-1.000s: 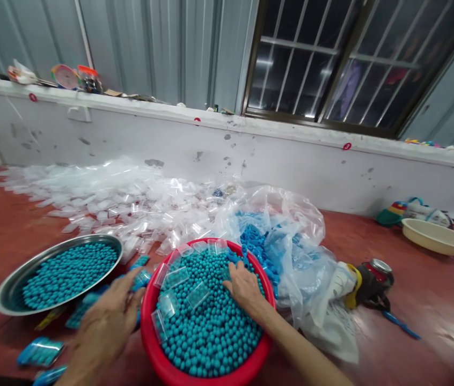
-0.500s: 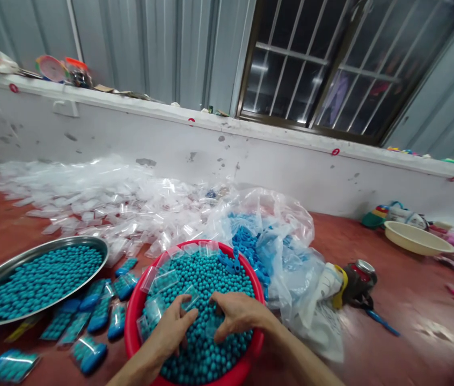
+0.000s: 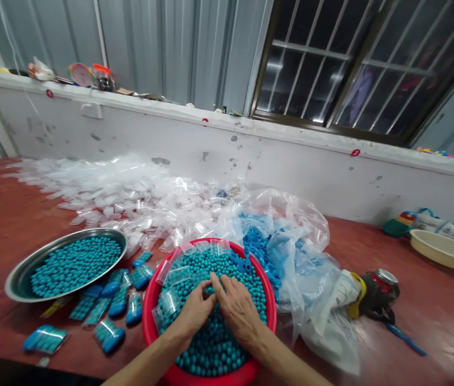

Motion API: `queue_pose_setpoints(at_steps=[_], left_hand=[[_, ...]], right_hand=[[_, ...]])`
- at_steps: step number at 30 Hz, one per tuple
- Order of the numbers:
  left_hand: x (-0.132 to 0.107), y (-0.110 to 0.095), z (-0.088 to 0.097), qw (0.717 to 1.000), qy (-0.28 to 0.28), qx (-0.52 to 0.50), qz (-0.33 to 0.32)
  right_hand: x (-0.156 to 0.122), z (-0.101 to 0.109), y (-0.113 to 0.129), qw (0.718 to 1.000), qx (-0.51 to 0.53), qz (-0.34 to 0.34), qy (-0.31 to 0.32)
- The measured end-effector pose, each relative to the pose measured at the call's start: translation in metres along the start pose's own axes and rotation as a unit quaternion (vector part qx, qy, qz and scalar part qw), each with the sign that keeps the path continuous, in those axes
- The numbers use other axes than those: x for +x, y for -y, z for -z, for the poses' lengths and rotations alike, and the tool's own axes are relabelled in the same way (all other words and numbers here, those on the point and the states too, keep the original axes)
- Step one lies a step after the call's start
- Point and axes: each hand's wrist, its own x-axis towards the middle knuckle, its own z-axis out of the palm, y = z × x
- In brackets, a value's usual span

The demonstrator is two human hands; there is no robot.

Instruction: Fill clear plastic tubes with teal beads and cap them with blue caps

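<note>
A red basin (image 3: 151, 300) full of teal beads (image 3: 211, 343) stands at the table's near edge. Both my hands rest on the beads in its middle. My left hand (image 3: 192, 313) and my right hand (image 3: 237, 310) meet fingertip to fingertip, pinched together on something small that I cannot make out. Several small clear bags (image 3: 173, 276) lie along the basin's left and far rim.
A steel pan (image 3: 17, 279) of teal beads sits to the left, with filled bead packets (image 3: 119, 300) between it and the basin. Empty clear bags (image 3: 122, 198) heap behind. A large plastic bag of blue parts (image 3: 291, 246), a can (image 3: 382, 281) and a beige bowl (image 3: 444, 251) lie right.
My left hand came from the packets on the table into the basin. Both hands have drawn together over the beads, fingertips now touching. The view shifted slightly.
</note>
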Motion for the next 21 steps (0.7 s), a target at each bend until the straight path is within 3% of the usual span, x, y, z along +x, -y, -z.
queue_pose_setpoints(at_steps=[3,6,9,11,12,17,21], left_hand=[[0.006,0.007,-0.002,0.996,0.02,-0.079,-0.029],[0.01,0.015,-0.001,0.994,0.026,-0.108,-0.005],[0.011,0.017,-0.001,0.988,0.059,-0.141,0.037],[0.01,0.016,-0.001,0.979,0.096,-0.173,0.058],[0.009,0.015,-0.002,0.974,0.111,-0.187,0.063],[0.002,0.01,0.003,0.96,0.152,-0.23,0.039],[-0.008,0.006,0.011,0.947,0.194,-0.252,0.039]], right_hand=[[-0.006,0.009,0.003,0.998,0.06,0.025,0.019],[0.0,0.02,-0.01,0.984,0.172,0.035,0.035],[0.021,0.024,-0.039,0.987,0.144,-0.076,-0.012],[0.036,0.02,-0.056,0.984,0.048,-0.172,0.001],[0.042,0.016,-0.061,0.982,0.033,-0.185,0.008],[0.039,-0.003,-0.052,0.99,0.045,-0.127,0.044],[0.02,0.002,-0.044,0.989,0.114,-0.068,0.061]])
